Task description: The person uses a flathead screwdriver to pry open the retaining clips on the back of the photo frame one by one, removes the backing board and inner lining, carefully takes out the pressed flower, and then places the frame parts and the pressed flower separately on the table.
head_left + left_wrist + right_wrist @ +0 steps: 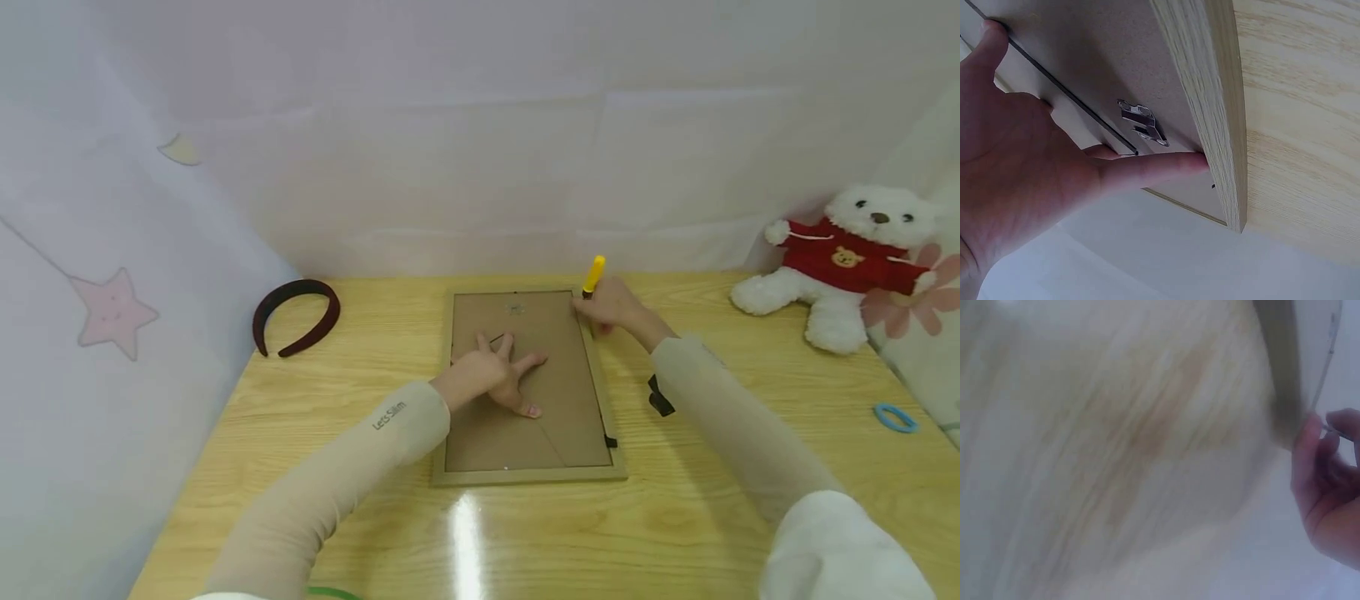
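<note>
A wood-toned picture frame (525, 477) lies back side up on the table. Its brown backing board (483, 442) carries a small metal hanger (1144, 122), and a dark slit runs beside it in the left wrist view. My left hand (498, 375) presses on the board with fingers spread, one fingertip at the frame's inner edge. At the far right corner, my right hand (618, 306) grips a screwdriver (595, 273) with a yellow handle. Its thin metal shaft shows between the fingers in the right wrist view; the fingers hide its tip in the head view.
A dark headband (330, 308) lies left of the frame. A white plush bear (832, 258) in red sits back right, with a blue ring (896, 418) nearer. A small black piece (660, 397) lies under the right forearm. A black tab (611, 442) sticks out at the frame's right side.
</note>
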Available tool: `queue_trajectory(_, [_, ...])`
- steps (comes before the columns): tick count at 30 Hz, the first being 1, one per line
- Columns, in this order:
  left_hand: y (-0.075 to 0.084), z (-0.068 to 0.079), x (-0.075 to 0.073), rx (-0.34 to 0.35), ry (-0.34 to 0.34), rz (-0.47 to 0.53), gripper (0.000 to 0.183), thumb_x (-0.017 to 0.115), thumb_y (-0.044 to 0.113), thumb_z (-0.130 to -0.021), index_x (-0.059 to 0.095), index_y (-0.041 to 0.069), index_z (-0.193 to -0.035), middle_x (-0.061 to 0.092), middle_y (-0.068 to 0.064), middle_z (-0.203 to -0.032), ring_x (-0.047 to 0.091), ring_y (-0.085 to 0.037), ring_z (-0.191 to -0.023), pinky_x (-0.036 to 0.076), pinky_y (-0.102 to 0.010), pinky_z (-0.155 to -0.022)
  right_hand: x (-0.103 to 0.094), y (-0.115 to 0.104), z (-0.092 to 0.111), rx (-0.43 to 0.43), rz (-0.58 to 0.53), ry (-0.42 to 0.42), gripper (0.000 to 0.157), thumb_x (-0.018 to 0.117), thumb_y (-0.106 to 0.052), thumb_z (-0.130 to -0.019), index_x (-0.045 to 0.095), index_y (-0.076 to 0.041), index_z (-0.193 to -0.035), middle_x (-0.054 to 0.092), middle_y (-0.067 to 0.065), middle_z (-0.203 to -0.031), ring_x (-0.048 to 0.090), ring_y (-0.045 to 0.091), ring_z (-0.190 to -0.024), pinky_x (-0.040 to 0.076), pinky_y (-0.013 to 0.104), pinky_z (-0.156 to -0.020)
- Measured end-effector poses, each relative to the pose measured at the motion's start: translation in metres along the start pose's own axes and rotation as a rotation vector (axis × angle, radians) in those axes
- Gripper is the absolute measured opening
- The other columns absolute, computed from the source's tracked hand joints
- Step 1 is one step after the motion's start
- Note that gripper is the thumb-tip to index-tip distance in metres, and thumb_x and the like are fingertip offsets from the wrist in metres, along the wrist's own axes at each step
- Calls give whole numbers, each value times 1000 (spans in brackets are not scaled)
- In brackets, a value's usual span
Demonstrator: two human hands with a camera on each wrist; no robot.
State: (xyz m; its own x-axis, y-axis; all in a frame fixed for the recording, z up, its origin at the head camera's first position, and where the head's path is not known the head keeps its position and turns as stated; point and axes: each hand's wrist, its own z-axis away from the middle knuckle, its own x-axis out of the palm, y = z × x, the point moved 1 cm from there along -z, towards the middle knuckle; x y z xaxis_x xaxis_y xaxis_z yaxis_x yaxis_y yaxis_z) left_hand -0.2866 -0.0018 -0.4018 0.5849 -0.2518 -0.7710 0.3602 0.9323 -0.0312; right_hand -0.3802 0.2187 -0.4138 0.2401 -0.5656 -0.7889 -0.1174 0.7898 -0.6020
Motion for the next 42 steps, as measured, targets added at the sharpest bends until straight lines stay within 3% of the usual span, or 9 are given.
queue_trajectory(3, [-1,1,0,15,6,5,99,54,81,-73,-5,57,-149,-21,-6,-161,-16,-51,-140,24,-77,-97,-2,-11,8,-138,-38,22,30,56,-20,-98,58,-1,-75,55,8,-48,60,28,-43,53,41,-46])
queue_trajectory(5, [-2,4,-2,25,18,12,97,54,81,-74,-3,57,-149,-18,-6,-161,-13,-51,-141,25,-76,-97,-5,-24,20,-231,-70,-20,28,58,-18,-98,63,3,-81,58,10,-51,60,32,-45,53,46,-47])
queue_trajectory(8, [-2,2,-1,28,12,10,97,53,81,-74,-3,57,-149,-16,-8,-162,-12,-52,-141,26,-76,-97,-2,-48,45,-330,-188,-167,29,58,-20,-99,66,6,-88,61,17,-60,60,34,-47,52,53,-49])
queue_trajectory(12, [-5,-1,0,39,-11,-42,99,48,84,-75,-8,52,-151,-18,-9,-161,-15,-50,-141,23,-78,-96,21,-75,77,-342,-424,-436,36,52,-22,-102,66,9,-92,62,27,-69,59,28,-46,51,56,-48])
queue_trajectory(17, [-13,-1,-7,115,37,-131,95,53,69,-87,-9,44,-153,-15,-13,-161,-11,-46,-144,23,-75,-100,61,-96,97,-388,-480,-644,30,51,-13,-101,66,11,-91,65,25,-72,64,31,-51,53,51,-50])
queue_trajectory(23, [-20,6,-10,153,117,-87,96,60,70,-82,-4,53,-151,-7,-10,-162,4,-49,-143,34,-71,-97,79,-99,106,-376,-470,-706,21,51,-4,-98,63,12,-96,67,23,-72,66,43,-62,56,50,-54])
queue_trajectory(28, [-27,3,-2,165,174,-105,94,57,74,-80,1,51,-152,-1,-6,-162,11,-47,-142,39,-67,-95,83,-97,110,-339,-478,-725,17,53,-5,-99,55,11,-103,66,22,-74,68,41,-66,57,49,-57])
queue_trajectory(35, [-31,4,-6,192,196,-93,104,65,75,-74,4,48,-154,3,-5,-162,17,-43,-140,46,-59,-92,85,-97,109,-400,-498,-747,19,58,-1,-97,49,11,-110,63,19,-89,67,36,-73,58,45,-59])
queue_trajectory(42, [-33,6,-5,233,199,-118,87,59,61,-88,7,41,-156,4,-9,-163,13,-47,-142,45,-58,-94,88,-97,103,-305,-559,-720,22,64,6,-91,54,15,-108,65,14,-92,69,30,-79,58,45,-70])
